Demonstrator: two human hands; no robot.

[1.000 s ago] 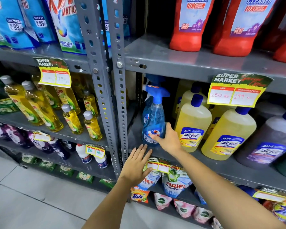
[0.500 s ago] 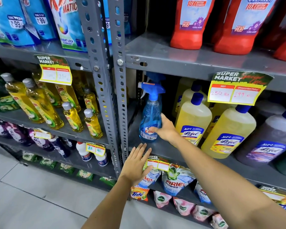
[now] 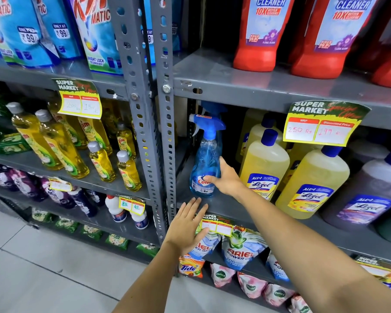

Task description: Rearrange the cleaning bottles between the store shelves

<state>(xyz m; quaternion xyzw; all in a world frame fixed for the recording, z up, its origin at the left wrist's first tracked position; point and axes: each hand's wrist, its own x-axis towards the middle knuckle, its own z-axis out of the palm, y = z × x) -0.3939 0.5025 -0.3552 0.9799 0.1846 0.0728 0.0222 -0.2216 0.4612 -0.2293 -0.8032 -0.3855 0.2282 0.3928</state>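
1. Head view, the bottle. We see the blue spray bottle [image 3: 204, 163] standing upright at the left end of the middle right-hand shelf [image 3: 226, 206], close to the perforated upright [image 3: 165, 141]. A second ago it stood nearer the yellow Lizol bottles [image 3: 265, 164]; it has since slid left, opening a gap beside them, and its label now faces outward.

2. Head view, the right hand. We note that the right hand [image 3: 227, 180] lies against the bottle's lower right side, fingertips on the label and thumb raised along the flank. The grip is loose: fingers spread in contact, not wrapped around the body. We judge this a nudging or steadying touch, not a lift.

3. Head view, the left hand. The left hand [image 3: 186, 224] is flat and empty, fingers straight and apart, resting at the shelf's front edge just below the bottle, as it was a second ago.

4. Meaning for the task. We judge the bottle's placement nearly settled; the remaining bottles on both racks, including the dish-liquid bottles [image 3: 102, 164] at left, appear untouched.
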